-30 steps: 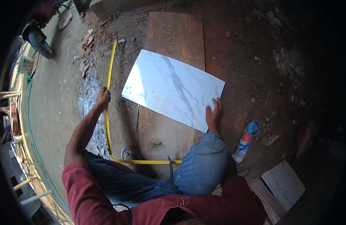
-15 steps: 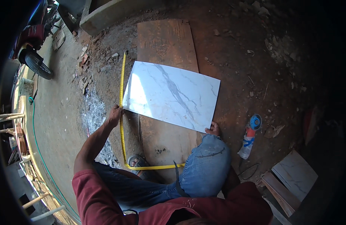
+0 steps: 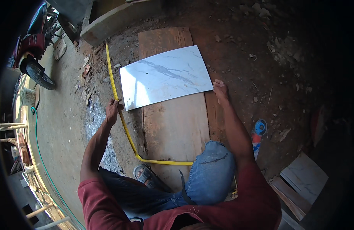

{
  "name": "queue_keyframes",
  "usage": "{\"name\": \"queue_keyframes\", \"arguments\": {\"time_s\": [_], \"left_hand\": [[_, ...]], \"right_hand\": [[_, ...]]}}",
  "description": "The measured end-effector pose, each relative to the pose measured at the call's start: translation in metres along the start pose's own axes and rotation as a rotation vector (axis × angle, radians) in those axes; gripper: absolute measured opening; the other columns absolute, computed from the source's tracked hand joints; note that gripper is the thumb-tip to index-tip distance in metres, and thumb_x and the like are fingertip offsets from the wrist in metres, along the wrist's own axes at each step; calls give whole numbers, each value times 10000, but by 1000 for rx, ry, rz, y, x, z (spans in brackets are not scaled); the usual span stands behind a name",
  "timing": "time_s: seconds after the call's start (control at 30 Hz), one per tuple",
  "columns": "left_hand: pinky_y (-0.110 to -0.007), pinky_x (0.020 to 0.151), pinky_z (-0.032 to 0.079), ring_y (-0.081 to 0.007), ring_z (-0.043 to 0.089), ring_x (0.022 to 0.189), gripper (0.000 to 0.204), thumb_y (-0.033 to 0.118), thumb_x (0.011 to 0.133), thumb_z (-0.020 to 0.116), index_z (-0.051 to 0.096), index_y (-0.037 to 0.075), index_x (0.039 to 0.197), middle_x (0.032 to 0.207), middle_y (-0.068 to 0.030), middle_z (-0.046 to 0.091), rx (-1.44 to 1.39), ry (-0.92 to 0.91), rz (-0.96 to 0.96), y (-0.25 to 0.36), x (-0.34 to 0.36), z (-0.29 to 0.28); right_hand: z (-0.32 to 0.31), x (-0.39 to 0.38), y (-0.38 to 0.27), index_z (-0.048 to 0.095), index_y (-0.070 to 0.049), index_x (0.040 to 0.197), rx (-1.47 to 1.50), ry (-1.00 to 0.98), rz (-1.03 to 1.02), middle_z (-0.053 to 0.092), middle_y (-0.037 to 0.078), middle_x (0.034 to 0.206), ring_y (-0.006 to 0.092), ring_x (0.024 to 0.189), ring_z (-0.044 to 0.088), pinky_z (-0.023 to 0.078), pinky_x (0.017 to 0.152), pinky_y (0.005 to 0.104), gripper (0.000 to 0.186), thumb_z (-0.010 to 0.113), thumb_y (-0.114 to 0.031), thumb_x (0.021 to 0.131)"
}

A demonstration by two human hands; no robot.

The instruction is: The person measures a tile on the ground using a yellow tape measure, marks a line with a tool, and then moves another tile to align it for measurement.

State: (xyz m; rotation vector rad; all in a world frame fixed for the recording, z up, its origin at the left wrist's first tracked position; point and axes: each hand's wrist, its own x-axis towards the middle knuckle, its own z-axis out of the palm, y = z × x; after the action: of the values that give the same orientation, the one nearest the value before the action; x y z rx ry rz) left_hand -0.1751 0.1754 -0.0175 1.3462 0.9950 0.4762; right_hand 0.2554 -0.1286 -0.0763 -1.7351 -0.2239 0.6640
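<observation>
A white marble-patterned tile (image 3: 165,78) with grey veins lies across a long brown board (image 3: 175,134) on the ground. My left hand (image 3: 112,111) is closed on a yellow tape measure (image 3: 126,130), just left of the tile's lower left corner. From that hand the blade runs up past the tile. Below it, the blade bends near my sandal and goes right to my knee, where the rest is hidden. My right hand (image 3: 221,92) has its fingers curled at the tile's lower right corner, against the edge.
An angle grinder (image 3: 260,128) with a blue disc lies to the right, partly behind my right arm. More tile pieces (image 3: 305,178) are at the lower right. Top left stands a motorcycle (image 3: 35,57); a green hose (image 3: 38,147) runs along the left. A concrete ledge (image 3: 111,23) is at the far side.
The tile has turned anticlockwise and moved away from my knee, its right end swinging up. My right hand went up with that corner. The tape's upper end has tilted left.
</observation>
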Motion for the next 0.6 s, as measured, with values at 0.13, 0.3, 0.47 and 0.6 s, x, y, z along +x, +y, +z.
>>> {"name": "queue_keyframes", "arguments": {"time_s": [0.13,0.3,0.47,0.6], "left_hand": [[-265,608,471,-121,542,642,145,196,927,427,465,62,967,839,-51,570,-83,-6,-178,-4,-34,-15],[-220,469,369,-65,422,506,178,273,942,432,464,98,954,686,13,476,-91,-138,-181,-2,-25,33],[-184,432,301,-27,342,492,249,312,962,407,470,111,1095,663,55,412,-101,-231,-112,22,-28,110],[-182,459,297,-33,330,528,268,350,963,392,467,114,1067,670,48,380,72,-213,-97,106,-49,117]], "right_hand": [[29,-23,-22,473,9,1206,-232,-97,-124,592,78,1073,140,920,563,459,749,276,396,516,-83,823],[22,-150,25,550,5,1116,-331,-402,-160,617,129,1070,182,948,596,465,814,298,301,491,-105,842],[-14,-252,102,591,2,1033,152,-417,180,631,85,903,126,896,583,458,785,271,272,535,-195,854],[-11,-298,14,567,7,1046,-78,-272,257,614,80,916,145,857,584,467,743,289,272,513,-182,857]]}}
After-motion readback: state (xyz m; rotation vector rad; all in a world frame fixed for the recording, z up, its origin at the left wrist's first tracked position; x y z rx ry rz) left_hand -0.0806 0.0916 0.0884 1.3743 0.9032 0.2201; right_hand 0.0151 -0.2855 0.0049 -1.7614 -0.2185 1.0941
